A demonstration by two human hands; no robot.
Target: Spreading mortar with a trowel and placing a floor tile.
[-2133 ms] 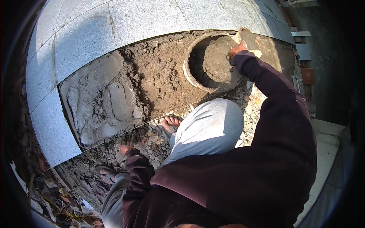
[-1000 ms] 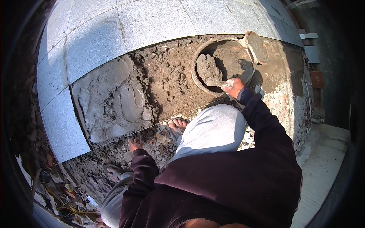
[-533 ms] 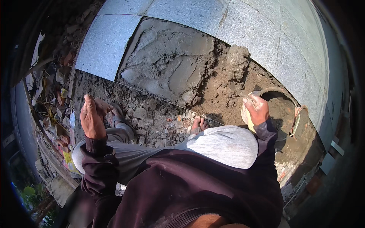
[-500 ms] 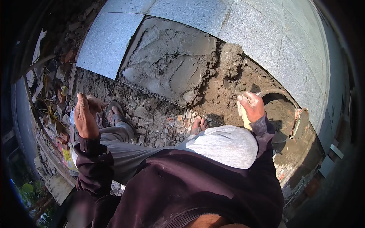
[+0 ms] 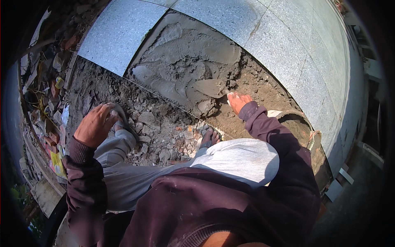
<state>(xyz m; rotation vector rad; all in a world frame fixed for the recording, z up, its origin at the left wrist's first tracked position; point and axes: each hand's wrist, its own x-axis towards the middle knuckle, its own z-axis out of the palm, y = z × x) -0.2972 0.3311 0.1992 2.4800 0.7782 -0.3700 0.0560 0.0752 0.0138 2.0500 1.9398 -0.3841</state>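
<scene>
My right hand (image 5: 239,101) is closed around a trowel, its handle mostly hidden by the fingers. The grey, mortar-smeared trowel blade (image 5: 209,87) points left and lies over the near right part of a wet mortar bed (image 5: 177,57). Ridges and smooth swipes mark that bed, which fills a gap beside grey speckled tiles (image 5: 123,31). My left hand (image 5: 95,124) hovers over my left foot and sandal (image 5: 124,119), its fingers loosely bent and apart, holding nothing.
A thin taut string (image 5: 164,99) runs along the mortar's near edge. Broken stones and rubble (image 5: 154,131) lie between my feet. A round-rimmed pan (image 5: 294,117) stands at the right, beside brown sandy soil (image 5: 263,88). Litter and sticks (image 5: 45,111) spread along the left.
My right hand has moved left and forward, bringing the trowel blade over the mortar. The clump at the mortar's right no longer shows there. My left hand has lowered and turned palm down.
</scene>
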